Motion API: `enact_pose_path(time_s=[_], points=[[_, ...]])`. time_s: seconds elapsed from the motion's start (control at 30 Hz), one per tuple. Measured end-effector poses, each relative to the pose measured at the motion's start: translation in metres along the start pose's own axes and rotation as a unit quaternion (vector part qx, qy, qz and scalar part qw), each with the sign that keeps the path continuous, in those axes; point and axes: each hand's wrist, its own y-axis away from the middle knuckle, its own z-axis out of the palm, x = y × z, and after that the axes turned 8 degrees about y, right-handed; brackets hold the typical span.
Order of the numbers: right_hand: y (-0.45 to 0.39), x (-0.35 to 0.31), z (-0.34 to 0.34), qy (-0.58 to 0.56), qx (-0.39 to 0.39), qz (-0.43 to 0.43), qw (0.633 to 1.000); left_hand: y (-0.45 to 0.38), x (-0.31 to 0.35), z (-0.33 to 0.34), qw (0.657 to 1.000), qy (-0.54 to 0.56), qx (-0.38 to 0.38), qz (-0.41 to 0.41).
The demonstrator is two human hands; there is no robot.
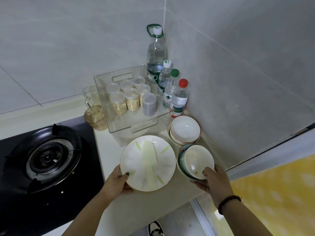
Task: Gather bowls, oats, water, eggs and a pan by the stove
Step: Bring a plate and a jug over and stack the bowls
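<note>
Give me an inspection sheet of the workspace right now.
Surface: pale countertop beside black gas stove.
Job's things: white plate with green streaks; nested bowls with green band; white bowls with red rim; lidded oat jars in clear plastic bin; four water bottles. Eggs, pan: nothing seen.
Clutter: amber glass cup, clear jug.
Grips: left hand holds the plate; right hand holds the green-banded bowls.
Cables: nothing seen.
Surroundings: grey tiled wall.

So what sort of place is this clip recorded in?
Most likely a small home kitchen: a gas burner set into the counter, tiled walls, and a clear bin of oat jars beside water bottles.
</note>
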Motion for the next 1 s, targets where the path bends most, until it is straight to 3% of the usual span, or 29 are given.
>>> enact_pose_path(time_s=[0.17,0.2,0.27,0.3,0.33,0.37,0.4,0.43,0.5,0.73,1.0], points=[[-0.005,0.003,-0.005,-0.004,0.012,0.014,1.0,-0.001,0.021,0.007,0.975,-0.216,0.034,-0.026],[-0.006,0.003,-0.006,-0.006,0.013,0.017,1.0,0.002,0.03,0.011,0.952,-0.3,0.06,-0.025],[-0.008,0.003,-0.009,-0.008,0.014,0.02,1.0,0.014,0.053,0.025,0.856,-0.502,0.122,0.009],[-0.009,0.002,-0.01,-0.008,0.013,0.022,1.0,0.02,0.065,0.035,0.816,-0.557,0.149,0.048],[-0.01,0.002,-0.012,-0.009,0.014,0.023,1.0,0.024,0.077,0.049,0.804,-0.563,0.162,0.103],[-0.01,0.001,-0.013,-0.007,0.014,0.023,1.0,0.026,0.088,0.062,0.824,-0.526,0.15,0.148],[-0.011,0.001,-0.014,-0.005,0.015,0.023,1.0,0.023,0.096,0.076,0.867,-0.449,0.121,0.18],[-0.012,0.001,-0.016,-0.003,0.015,0.023,1.0,0.019,0.105,0.091,0.908,-0.367,0.083,0.184],[-0.012,0.001,-0.018,-0.002,0.019,0.022,1.0,0.0,0.122,0.12,0.945,-0.285,0.02,0.159],[-0.004,0.007,-0.029,-0.004,0.023,0.022,0.999,-0.077,0.145,0.17,0.938,-0.333,0.006,0.093],[0.0,0.011,-0.035,-0.012,0.018,0.016,1.0,-0.106,0.14,0.175,0.964,-0.26,-0.054,0.026]])
